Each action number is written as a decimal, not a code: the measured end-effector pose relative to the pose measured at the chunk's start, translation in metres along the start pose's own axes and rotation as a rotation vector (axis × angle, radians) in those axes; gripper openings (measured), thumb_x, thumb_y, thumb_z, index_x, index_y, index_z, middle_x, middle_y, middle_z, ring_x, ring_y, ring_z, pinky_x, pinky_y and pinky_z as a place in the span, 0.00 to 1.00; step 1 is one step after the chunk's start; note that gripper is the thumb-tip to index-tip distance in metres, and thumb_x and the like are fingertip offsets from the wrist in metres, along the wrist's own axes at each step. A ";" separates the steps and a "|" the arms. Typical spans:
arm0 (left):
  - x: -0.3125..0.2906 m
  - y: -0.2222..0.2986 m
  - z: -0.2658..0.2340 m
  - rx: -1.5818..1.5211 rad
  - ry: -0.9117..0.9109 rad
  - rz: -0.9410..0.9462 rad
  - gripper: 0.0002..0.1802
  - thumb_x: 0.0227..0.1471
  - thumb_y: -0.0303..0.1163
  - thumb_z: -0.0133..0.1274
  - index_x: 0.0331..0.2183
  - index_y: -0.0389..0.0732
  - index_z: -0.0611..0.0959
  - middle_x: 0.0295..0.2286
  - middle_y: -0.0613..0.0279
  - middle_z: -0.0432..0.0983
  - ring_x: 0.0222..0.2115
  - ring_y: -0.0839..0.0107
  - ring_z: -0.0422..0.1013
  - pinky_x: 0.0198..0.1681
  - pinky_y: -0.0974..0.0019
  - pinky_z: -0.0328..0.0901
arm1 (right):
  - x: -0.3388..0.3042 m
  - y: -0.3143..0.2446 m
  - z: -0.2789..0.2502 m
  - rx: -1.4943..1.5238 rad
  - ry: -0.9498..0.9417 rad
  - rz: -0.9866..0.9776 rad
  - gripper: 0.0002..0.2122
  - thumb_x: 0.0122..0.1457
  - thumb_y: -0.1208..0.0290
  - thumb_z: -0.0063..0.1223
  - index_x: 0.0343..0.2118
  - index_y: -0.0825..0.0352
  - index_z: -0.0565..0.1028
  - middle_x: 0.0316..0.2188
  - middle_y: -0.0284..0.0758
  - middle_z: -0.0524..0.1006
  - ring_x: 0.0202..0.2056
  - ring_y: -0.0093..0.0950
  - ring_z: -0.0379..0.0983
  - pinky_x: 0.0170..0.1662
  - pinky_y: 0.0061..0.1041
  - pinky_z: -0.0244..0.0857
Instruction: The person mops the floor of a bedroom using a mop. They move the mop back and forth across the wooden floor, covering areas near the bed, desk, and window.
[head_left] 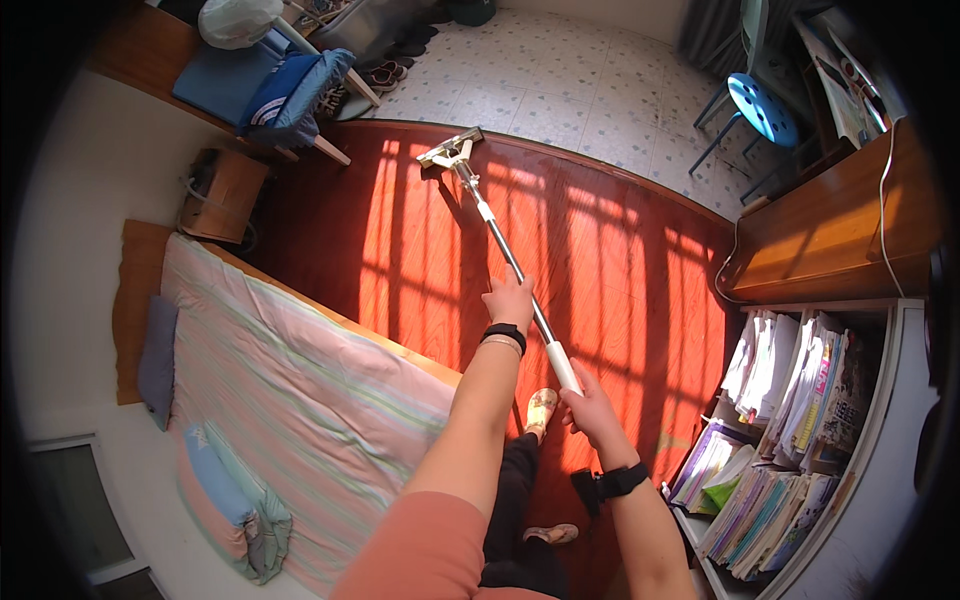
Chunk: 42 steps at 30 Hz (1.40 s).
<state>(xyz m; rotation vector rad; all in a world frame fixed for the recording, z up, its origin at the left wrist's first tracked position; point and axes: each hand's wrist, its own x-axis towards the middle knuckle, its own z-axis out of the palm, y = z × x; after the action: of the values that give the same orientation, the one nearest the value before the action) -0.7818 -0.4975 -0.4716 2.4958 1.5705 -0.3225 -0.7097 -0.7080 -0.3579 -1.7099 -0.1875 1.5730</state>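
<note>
Both my hands are on a long-handled mop (503, 243) with a silver pole and a pale, flat head. My left hand (509, 302) grips the pole partway along, its arm stretched forward. Lower down, my right hand (590, 410) is closed round the white grip at the near end. The mop head rests on the red wooden floor (420, 270), by the strip where the floor meets the pale tiles. What is under the head is hidden.
A bed (300, 350) with a striped cover lies to my left. On my right stands a bookshelf (850, 440) full of books and papers. Ahead left is a chair (225, 90) with folded cloth; a blue stool (762, 108) stands on the tiles (560, 70) at far right.
</note>
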 end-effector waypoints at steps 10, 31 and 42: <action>-0.200 0.127 0.061 -0.090 -0.257 0.773 0.07 0.45 0.31 0.51 0.29 0.45 0.82 0.42 0.50 0.71 0.57 0.48 0.54 0.59 0.39 0.47 | -0.209 0.154 -0.103 0.136 0.182 0.271 0.29 0.57 0.78 0.45 0.62 0.54 0.56 0.20 0.27 0.68 0.14 0.16 0.59 0.14 0.15 0.53; -0.472 0.192 0.069 0.168 -0.724 1.533 0.06 0.44 0.37 0.52 0.23 0.54 0.84 0.25 0.72 0.78 0.32 0.69 0.72 0.37 0.65 0.59 | -0.472 0.334 -0.079 0.309 0.359 0.527 0.21 0.60 0.71 0.45 0.57 0.58 0.63 0.15 0.24 0.63 0.11 0.14 0.53 0.12 0.15 0.47; -0.207 0.170 0.064 0.261 -0.154 1.058 0.08 0.47 0.35 0.50 0.28 0.54 0.85 0.33 0.69 0.74 0.45 0.64 0.64 0.58 0.40 0.48 | -0.232 0.197 -0.075 0.445 0.255 0.270 0.20 0.62 0.69 0.43 0.57 0.60 0.63 0.17 0.25 0.65 0.11 0.13 0.55 0.13 0.13 0.50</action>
<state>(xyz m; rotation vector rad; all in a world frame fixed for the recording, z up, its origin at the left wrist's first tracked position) -0.7207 -0.7666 -0.4706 2.9672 0.0247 -0.5291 -0.7704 -1.0109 -0.3067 -1.5993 0.5051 1.4280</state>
